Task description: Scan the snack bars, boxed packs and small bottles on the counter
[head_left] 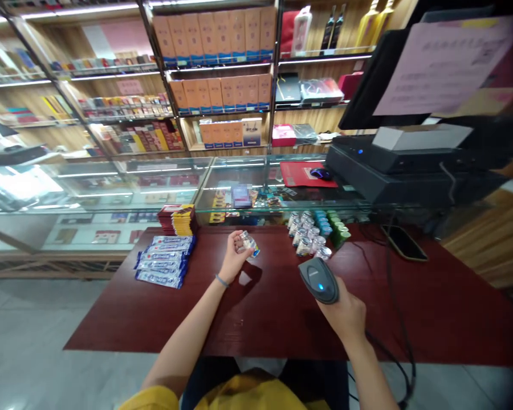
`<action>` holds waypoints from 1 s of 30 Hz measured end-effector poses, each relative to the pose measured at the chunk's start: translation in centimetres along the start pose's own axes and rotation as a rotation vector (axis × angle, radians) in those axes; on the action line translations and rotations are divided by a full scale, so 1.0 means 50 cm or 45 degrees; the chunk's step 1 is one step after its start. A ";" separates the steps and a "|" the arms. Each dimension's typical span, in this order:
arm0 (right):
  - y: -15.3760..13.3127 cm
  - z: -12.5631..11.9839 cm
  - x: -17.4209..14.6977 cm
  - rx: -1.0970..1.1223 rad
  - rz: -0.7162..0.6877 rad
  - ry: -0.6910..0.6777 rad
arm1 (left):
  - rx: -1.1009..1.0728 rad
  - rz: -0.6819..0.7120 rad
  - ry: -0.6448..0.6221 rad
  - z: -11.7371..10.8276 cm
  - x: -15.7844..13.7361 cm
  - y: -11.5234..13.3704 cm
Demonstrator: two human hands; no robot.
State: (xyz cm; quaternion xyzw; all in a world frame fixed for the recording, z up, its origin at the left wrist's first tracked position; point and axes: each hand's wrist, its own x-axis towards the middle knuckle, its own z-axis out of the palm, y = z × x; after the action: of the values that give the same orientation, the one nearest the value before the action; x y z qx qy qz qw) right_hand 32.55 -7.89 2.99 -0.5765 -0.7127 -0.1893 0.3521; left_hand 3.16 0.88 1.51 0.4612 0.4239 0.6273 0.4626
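Note:
Over the middle of the dark red table (273,319), my left hand (236,251) is closed around a small can (251,244) with a silvery end and a yellow and blue label. My right hand (346,310) grips a black barcode scanner (318,279) with a blue light on top; its head points toward the rows of cans. Those small cans (305,233) stand grouped beyond the scanner, white ones with blue and green ones at their right. On the left lie blue and white packets (162,262) in an overlapping row. Behind them sit stacked red and yellow packs (177,219).
A phone (404,242) lies at the right, near the scanner's black cable (391,296). A glass display counter (222,171) borders the table's far side, carrying a red mat (303,173), a mouse (320,173) and a monitor (385,74). Stocked shelves (222,68) line the wall.

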 end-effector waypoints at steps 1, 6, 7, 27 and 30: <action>-0.010 0.005 0.004 0.004 -0.014 -0.002 | -0.020 0.001 0.006 -0.015 0.000 0.005; -0.045 0.025 0.015 0.033 -0.085 -0.007 | -0.148 -0.041 -0.044 -0.066 -0.003 0.020; -0.048 0.028 0.015 0.043 -0.093 -0.009 | -0.199 -0.064 -0.059 -0.073 -0.004 0.022; -0.043 0.047 0.007 0.009 -0.119 -0.046 | -0.628 -0.327 -0.182 -0.104 -0.014 0.053; -0.038 0.051 0.003 -0.006 -0.132 -0.033 | -0.601 -0.329 -0.170 -0.110 -0.013 0.045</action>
State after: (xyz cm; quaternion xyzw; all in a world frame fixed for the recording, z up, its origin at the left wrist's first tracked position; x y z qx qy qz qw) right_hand 29.99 -6.57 1.64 -0.5420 -0.7456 -0.2013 0.3312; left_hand -2.49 -0.83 2.37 0.3232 0.2900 0.6128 0.6603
